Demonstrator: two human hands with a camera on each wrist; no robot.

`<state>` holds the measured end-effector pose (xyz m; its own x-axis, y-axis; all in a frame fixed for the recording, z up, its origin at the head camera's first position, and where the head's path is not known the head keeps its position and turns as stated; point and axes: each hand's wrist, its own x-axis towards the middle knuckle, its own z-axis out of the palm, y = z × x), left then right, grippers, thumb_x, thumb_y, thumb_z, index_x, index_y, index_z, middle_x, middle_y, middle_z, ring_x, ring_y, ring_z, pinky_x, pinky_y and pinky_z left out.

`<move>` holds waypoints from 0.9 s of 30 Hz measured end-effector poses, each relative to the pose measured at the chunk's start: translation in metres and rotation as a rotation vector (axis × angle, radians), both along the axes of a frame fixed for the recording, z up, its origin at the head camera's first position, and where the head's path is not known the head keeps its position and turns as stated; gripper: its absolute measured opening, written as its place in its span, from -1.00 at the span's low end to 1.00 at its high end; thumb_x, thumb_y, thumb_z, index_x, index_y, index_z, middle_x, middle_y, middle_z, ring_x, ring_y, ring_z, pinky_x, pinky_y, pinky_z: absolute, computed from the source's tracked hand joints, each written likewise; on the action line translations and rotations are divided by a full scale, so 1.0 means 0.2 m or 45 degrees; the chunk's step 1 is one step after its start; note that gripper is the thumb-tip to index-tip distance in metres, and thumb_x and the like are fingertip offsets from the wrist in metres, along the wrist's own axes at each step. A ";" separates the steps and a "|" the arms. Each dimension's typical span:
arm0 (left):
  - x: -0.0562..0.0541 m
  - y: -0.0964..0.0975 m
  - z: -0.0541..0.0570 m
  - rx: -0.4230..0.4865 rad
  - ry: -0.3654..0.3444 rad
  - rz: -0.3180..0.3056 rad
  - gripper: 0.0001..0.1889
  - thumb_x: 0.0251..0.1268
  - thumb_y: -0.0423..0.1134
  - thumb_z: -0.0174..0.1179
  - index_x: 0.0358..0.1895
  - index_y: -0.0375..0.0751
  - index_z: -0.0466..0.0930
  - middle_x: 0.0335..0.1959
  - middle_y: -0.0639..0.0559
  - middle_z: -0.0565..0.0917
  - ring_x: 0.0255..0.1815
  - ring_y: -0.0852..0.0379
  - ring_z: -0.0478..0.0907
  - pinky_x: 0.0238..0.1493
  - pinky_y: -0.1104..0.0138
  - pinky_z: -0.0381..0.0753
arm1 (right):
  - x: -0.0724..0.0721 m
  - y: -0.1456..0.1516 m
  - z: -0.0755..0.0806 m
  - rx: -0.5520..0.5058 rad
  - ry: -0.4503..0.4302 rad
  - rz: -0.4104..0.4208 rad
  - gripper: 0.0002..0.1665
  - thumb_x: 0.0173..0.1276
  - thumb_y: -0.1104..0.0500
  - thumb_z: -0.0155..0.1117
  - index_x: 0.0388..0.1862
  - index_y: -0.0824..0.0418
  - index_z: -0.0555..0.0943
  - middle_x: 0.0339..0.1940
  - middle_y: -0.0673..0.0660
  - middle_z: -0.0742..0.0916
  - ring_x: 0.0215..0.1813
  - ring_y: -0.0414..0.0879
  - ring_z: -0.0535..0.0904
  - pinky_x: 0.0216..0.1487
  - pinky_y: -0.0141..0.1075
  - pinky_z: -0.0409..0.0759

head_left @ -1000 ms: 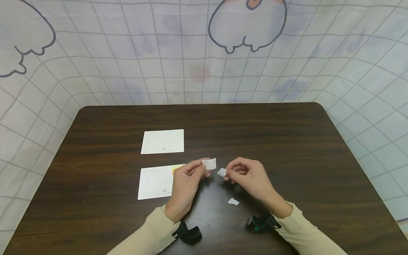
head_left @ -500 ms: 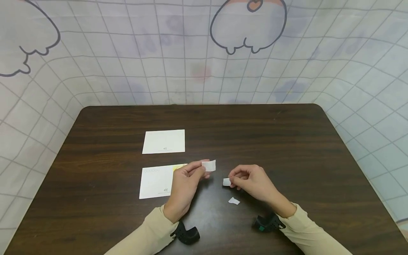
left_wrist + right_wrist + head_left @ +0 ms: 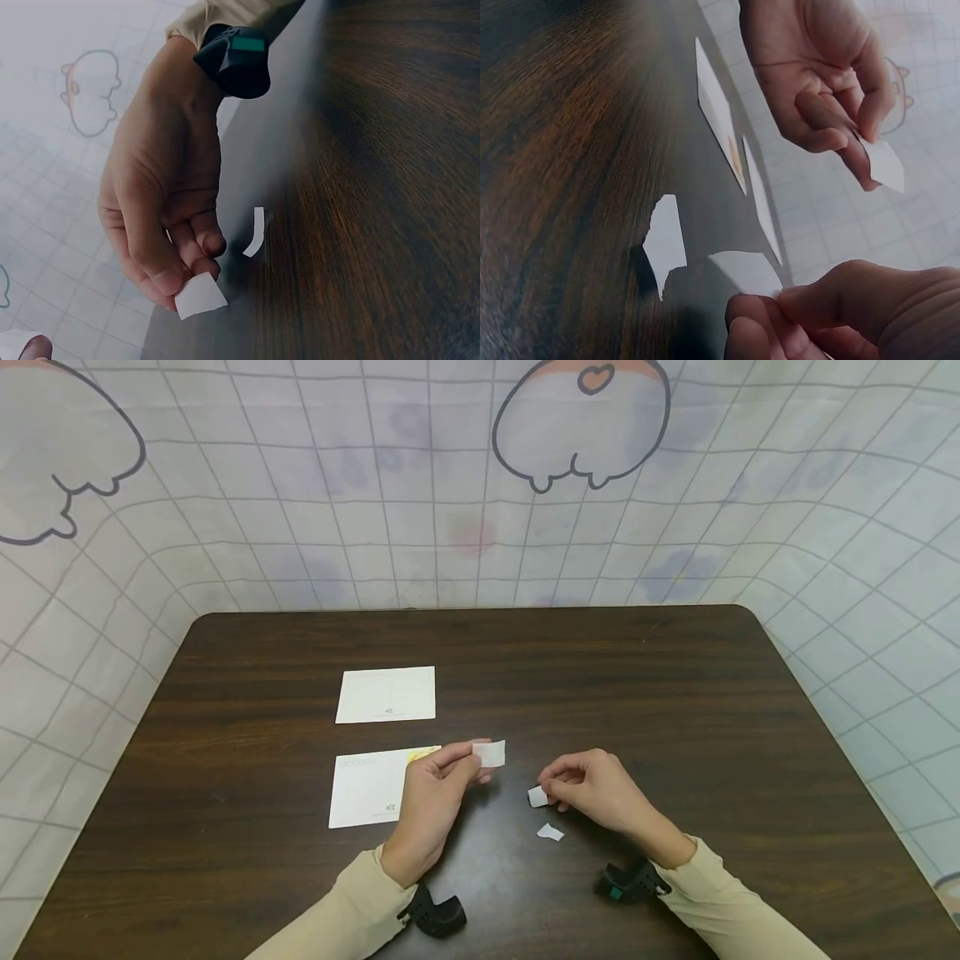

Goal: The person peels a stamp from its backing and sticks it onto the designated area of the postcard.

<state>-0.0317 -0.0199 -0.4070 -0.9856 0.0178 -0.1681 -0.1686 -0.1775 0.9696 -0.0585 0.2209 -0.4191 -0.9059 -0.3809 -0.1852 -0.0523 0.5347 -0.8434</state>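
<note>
My left hand (image 3: 433, 802) pinches a small whitish rectangle of paper (image 3: 489, 754) between thumb and fingers, held in front of the nearer card. To its right, my right hand (image 3: 596, 785) pinches a smaller white piece of paper (image 3: 537, 797) low over the table. Just below that hand lies a torn white scrap (image 3: 551, 832); its ragged edge shows in the right wrist view. The nearer white card (image 3: 366, 789) has a yellow print at its upper right corner, partly covered by my left hand. Thumb and fingers on the right piece (image 3: 201, 296) also show in the left wrist view.
A second white card (image 3: 386, 695) lies farther back on the dark wood table (image 3: 675, 693). Beyond the table's far edge hangs a white gridded cloth (image 3: 465, 485) with cartoon drawings. Each wrist wears a black camera.
The right hand has moved a little right and toward me with its piece of paper, widening the gap between the hands. The left hand has hardly moved.
</note>
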 end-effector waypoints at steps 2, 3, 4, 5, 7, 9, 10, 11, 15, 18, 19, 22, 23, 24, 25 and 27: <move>0.00 0.00 0.00 -0.003 -0.002 -0.003 -0.72 0.43 -0.48 0.13 0.11 -0.45 0.69 0.16 -0.26 0.75 -0.17 0.30 0.76 -0.04 0.45 0.77 | 0.00 0.00 0.00 0.036 0.019 -0.012 -0.86 0.40 0.20 0.36 -0.20 0.17 0.82 -0.41 0.07 0.85 -0.44 -0.17 0.74 -0.32 -0.39 0.70; 0.00 0.00 0.00 -0.005 -0.002 -0.004 -0.72 0.43 -0.48 0.13 0.11 -0.45 0.69 0.16 -0.25 0.75 -0.17 0.30 0.76 -0.04 0.45 0.77 | 0.00 0.00 0.00 0.056 0.030 -0.024 -0.86 0.40 0.20 0.36 -0.20 0.15 0.83 -0.41 0.04 0.85 -0.44 -0.18 0.74 -0.32 -0.40 0.69; 0.00 0.00 0.00 -0.007 -0.002 -0.005 -0.72 0.43 -0.48 0.13 0.11 -0.45 0.69 0.16 -0.25 0.75 -0.17 0.30 0.76 -0.04 0.45 0.77 | 0.00 0.00 0.01 0.081 0.044 -0.037 -0.86 0.40 0.18 0.36 -0.21 0.13 0.84 -0.43 0.02 0.85 -0.44 -0.19 0.74 -0.31 -0.41 0.68; 0.00 0.00 0.00 -0.009 -0.002 -0.006 -0.72 0.43 -0.48 0.13 0.11 -0.44 0.69 0.16 -0.25 0.75 -0.16 0.30 0.76 -0.04 0.45 0.77 | 0.00 -0.01 0.01 0.104 0.062 -0.051 -0.86 0.40 0.17 0.37 -0.21 0.11 0.85 -0.43 -0.01 0.84 -0.43 -0.20 0.73 -0.31 -0.41 0.68; 0.00 0.00 0.00 -0.012 -0.003 -0.008 -0.72 0.43 -0.48 0.13 0.11 -0.44 0.69 0.17 -0.25 0.75 -0.16 0.30 0.76 -0.03 0.45 0.77 | -0.01 0.00 0.01 0.151 0.096 -0.087 -0.86 0.41 0.14 0.37 -0.23 0.07 0.85 -0.44 -0.05 0.83 -0.42 -0.22 0.72 -0.31 -0.42 0.67; 0.00 0.00 0.00 -0.008 -0.007 -0.012 -0.72 0.43 -0.48 0.13 0.11 -0.44 0.69 0.17 -0.24 0.75 -0.16 0.30 0.76 -0.04 0.45 0.77 | -0.01 0.00 0.02 0.183 0.121 -0.121 -0.86 0.42 0.11 0.36 -0.23 0.04 0.84 -0.45 -0.07 0.81 -0.40 -0.24 0.70 -0.32 -0.41 0.66; 0.00 0.00 0.00 -0.005 -0.012 -0.014 -0.72 0.43 -0.48 0.13 0.11 -0.44 0.69 0.17 -0.24 0.75 -0.16 0.29 0.76 -0.04 0.45 0.77 | -0.01 0.01 0.02 0.190 0.131 -0.134 -0.86 0.43 0.10 0.36 -0.23 0.04 0.84 -0.45 -0.07 0.80 -0.39 -0.24 0.69 -0.32 -0.41 0.66; 0.00 0.00 0.00 -0.002 -0.017 -0.017 -0.72 0.43 -0.48 0.13 0.11 -0.44 0.69 0.16 -0.24 0.75 -0.17 0.29 0.76 -0.04 0.45 0.77 | -0.01 0.01 0.02 0.191 0.141 -0.144 -0.87 0.43 0.10 0.37 -0.22 0.03 0.83 -0.44 -0.07 0.80 -0.38 -0.24 0.69 -0.33 -0.41 0.66; 0.00 0.00 0.00 0.013 -0.029 -0.028 -0.72 0.42 -0.48 0.14 0.09 -0.43 0.70 0.15 -0.23 0.76 -0.20 0.27 0.76 -0.06 0.45 0.77 | -0.02 0.02 0.04 0.158 0.162 -0.165 -0.91 0.42 0.13 0.38 -0.21 0.05 0.80 -0.43 -0.05 0.81 -0.39 -0.23 0.70 -0.35 -0.39 0.66; 0.00 0.00 0.00 0.023 -0.034 -0.036 -0.72 0.41 -0.48 0.14 0.09 -0.43 0.71 0.14 -0.23 0.76 -0.23 0.26 0.77 -0.07 0.44 0.77 | -0.02 0.01 0.05 0.112 0.199 -0.181 -0.93 0.38 0.17 0.41 -0.21 0.07 0.80 -0.42 -0.04 0.83 -0.41 -0.22 0.70 -0.37 -0.39 0.65; 0.00 0.00 0.00 0.026 -0.034 -0.037 -0.72 0.41 -0.47 0.14 0.09 -0.42 0.71 0.14 -0.23 0.76 -0.23 0.25 0.77 -0.07 0.44 0.77 | -0.02 0.01 0.06 0.096 0.213 -0.185 -0.93 0.37 0.18 0.42 -0.21 0.08 0.80 -0.40 -0.03 0.83 -0.42 -0.23 0.69 -0.38 -0.39 0.65; 0.00 0.00 0.00 0.041 -0.038 -0.039 -0.72 0.42 -0.47 0.14 0.10 -0.43 0.70 0.13 -0.25 0.76 -0.23 0.25 0.78 -0.08 0.42 0.78 | -0.01 0.00 0.08 0.058 0.274 -0.204 -0.92 0.35 0.22 0.45 -0.20 0.10 0.80 -0.36 -0.02 0.84 -0.38 -0.26 0.70 -0.34 -0.42 0.68; 0.00 0.00 0.00 0.045 -0.037 -0.040 -0.72 0.42 -0.47 0.14 0.10 -0.42 0.70 0.12 -0.26 0.76 -0.23 0.25 0.79 -0.08 0.42 0.78 | -0.01 -0.01 0.08 0.046 0.297 -0.209 -0.91 0.34 0.23 0.46 -0.20 0.10 0.80 -0.34 -0.03 0.85 -0.36 -0.28 0.70 -0.31 -0.43 0.69; 0.00 0.00 0.01 0.047 -0.038 -0.040 -0.72 0.42 -0.47 0.14 0.11 -0.42 0.70 0.11 -0.28 0.76 -0.23 0.24 0.80 -0.09 0.41 0.79 | 0.00 -0.01 0.09 0.033 0.326 -0.213 -0.90 0.33 0.24 0.47 -0.20 0.10 0.80 -0.33 -0.03 0.85 -0.34 -0.30 0.71 -0.27 -0.44 0.70; 0.00 0.00 0.01 0.050 -0.039 -0.043 -0.71 0.42 -0.47 0.15 0.11 -0.42 0.70 0.11 -0.29 0.76 -0.22 0.22 0.80 -0.09 0.41 0.79 | 0.00 -0.02 0.09 0.016 0.362 -0.213 -0.89 0.32 0.25 0.48 -0.20 0.10 0.80 -0.31 -0.03 0.85 -0.32 -0.31 0.71 -0.24 -0.45 0.72; 0.00 0.00 0.01 0.055 -0.042 -0.048 -0.71 0.41 -0.47 0.15 0.11 -0.41 0.70 0.09 -0.29 0.76 -0.20 0.20 0.81 -0.09 0.40 0.79 | 0.01 -0.03 0.10 -0.031 0.447 -0.209 -0.87 0.29 0.27 0.50 -0.21 0.08 0.80 -0.30 -0.04 0.86 -0.28 -0.34 0.73 -0.17 -0.47 0.74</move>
<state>-0.0320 -0.0197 -0.4049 -0.9781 0.0625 -0.1988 -0.2076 -0.2121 0.9549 -0.0563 0.2141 -0.3985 -0.9619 -0.2258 0.1544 -0.2555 0.5399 -0.8020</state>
